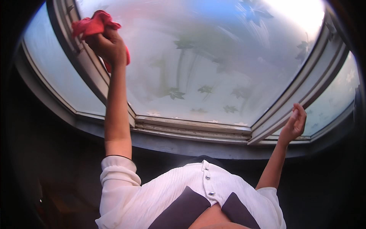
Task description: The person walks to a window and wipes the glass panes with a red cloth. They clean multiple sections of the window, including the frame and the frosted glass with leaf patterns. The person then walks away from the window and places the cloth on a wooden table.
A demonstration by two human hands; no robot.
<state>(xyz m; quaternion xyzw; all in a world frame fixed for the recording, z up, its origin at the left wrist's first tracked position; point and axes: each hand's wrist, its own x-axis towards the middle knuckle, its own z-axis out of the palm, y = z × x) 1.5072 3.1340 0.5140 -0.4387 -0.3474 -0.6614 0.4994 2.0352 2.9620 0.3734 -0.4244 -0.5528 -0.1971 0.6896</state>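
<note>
My left hand [107,45] grips a crumpled red cloth [94,25] at the upper left, by the window's left frame; part of the cloth hangs behind my wrist. Before me stands a frosted window pane [200,74] with a leaf pattern and streaks across its surface. On the right, my right hand [295,123] is raised near the right window frame [281,117], fingers slightly curled and holding nothing. Whether it touches the frame I cannot tell.
A worn sill track [191,128] runs below the pane, with a grey ledge [186,146] under it. Further panes stand at the left [63,74] and right [328,106]. A brown object [61,200] lies in the dark at lower left.
</note>
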